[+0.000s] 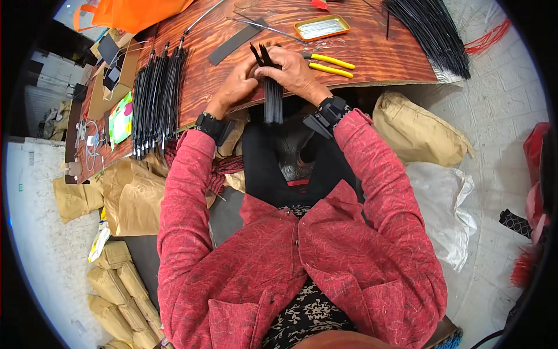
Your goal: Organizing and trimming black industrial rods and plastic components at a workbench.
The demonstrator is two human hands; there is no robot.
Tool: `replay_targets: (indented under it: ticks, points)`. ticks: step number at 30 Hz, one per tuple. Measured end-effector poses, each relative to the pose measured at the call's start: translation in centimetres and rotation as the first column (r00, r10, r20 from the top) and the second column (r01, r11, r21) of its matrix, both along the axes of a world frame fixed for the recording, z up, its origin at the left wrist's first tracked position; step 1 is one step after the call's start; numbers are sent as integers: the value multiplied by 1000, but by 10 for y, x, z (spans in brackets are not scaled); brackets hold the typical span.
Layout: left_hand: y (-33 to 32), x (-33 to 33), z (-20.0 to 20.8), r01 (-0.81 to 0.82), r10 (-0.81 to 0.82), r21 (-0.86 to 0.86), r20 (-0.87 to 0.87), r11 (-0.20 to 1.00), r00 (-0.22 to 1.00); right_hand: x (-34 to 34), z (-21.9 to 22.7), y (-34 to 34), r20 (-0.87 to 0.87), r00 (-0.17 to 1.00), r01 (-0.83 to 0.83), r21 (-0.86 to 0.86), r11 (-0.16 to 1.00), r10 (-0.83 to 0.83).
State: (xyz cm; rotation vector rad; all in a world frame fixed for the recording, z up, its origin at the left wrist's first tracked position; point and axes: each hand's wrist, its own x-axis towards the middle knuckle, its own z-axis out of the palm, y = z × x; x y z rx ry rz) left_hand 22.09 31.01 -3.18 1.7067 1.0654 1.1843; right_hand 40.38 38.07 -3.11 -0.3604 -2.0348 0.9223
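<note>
Just over the table's near edge, a bundle of thin black strands (273,103) hangs down between my two hands, its tips pointing at my lap. My right hand (295,72) is closed round its upper part, with the thumb laid across the front. On the other side my left hand (237,87) is closed too, its fingertips pressed against the bundle. Several dark pointed ends (261,53) stick up above my fingers. Beside my right hand lie pliers with yellow handles (331,65), their jaws partly hidden behind it.
A yellow-rimmed tray (347,27) of thin metal pieces and a dark flat strip (237,42) lie on the wooden table (378,55). Black cable-like bundles (157,96) line its left side; loose black strands (427,35) overhang the right. Brown sacks (421,131) stand below.
</note>
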Motion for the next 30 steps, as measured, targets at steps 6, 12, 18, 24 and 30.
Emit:
replay_targets:
  ticks: [6,12,18,24,30]
  points:
    - [-26,22,54,-113,114,-13,119,994,986,-7,-7,4,-59,998,38,164,986,-29]
    - [-20,5,38,-290,295,55,-107,955,950,-10,-16,15,87,996,8,107,994,-17]
    - [-26,12,31,-395,393,75,49,915,918,-1,-1,8,201,971,91,197,976,-131]
    - [-26,14,27,-457,452,117,67,882,889,-9,-9,13,163,978,88,230,969,-127]
    - [-21,13,24,-423,429,100,-50,901,902,-18,-22,25,202,963,126,247,961,-178]
